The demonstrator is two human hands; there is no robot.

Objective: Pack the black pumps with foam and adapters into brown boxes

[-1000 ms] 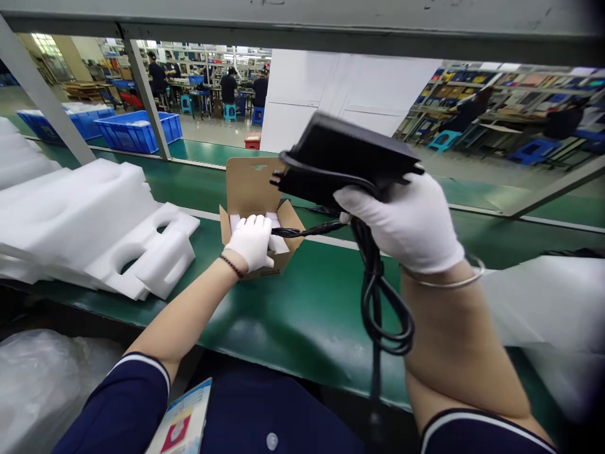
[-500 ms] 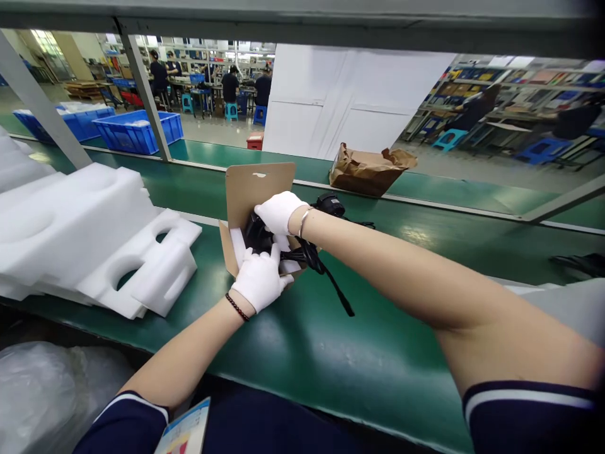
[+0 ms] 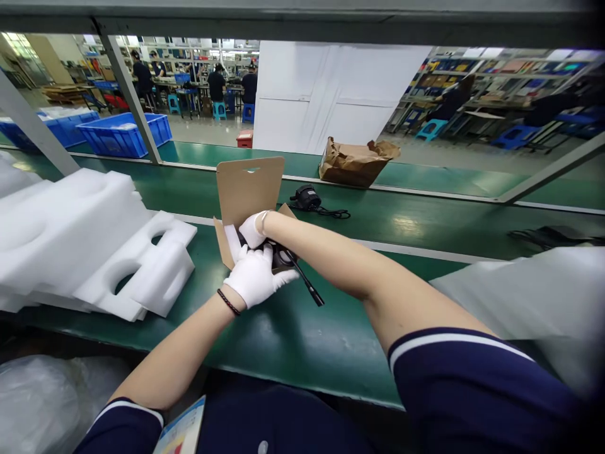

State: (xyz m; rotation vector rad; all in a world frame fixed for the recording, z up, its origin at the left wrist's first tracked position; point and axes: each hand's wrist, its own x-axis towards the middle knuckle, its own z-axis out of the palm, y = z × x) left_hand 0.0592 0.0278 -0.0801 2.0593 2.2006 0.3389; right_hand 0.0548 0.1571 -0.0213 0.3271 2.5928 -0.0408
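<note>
Table (image 3: 331, 340) of glossy green, running across the view under grey metal framing. White panels (image 3: 331, 94) stand beyond it; behind, a workshop floor with shelving and seated workers.

Count: one open brown cardboard box (image 3: 250, 183), flap upright, around and under the hands; two blue plastic crates (image 3: 127, 135), far left of the hands; one crumpled brown paper bag (image 3: 357, 164), beyond them to the right; one round black device with cord (image 3: 308, 198), nearer than the bag. White foam blocks (image 3: 61, 221) stacked left of the hands, too overlapped to count. At least five people (image 3: 217, 83) in the background.

Left hand (image 3: 254, 276), white-gloved: thumb spread wide, fingers laid over the box's near side. Right hand (image 3: 253, 230), also gloved: reaches down inside; its grip is hidden, cannot tell. Black box-shaped device (image 3: 242, 239) lies in the box, mostly covered by the hands. Black cable (image 3: 309, 287) pokes out over the near right edge.

Changed: one second ago the right hand held the device up in the air, right of the box, cable loops dangling. Half a second ago the loops spilled over the box's right side; now they sit mostly inside, one end out.
</note>
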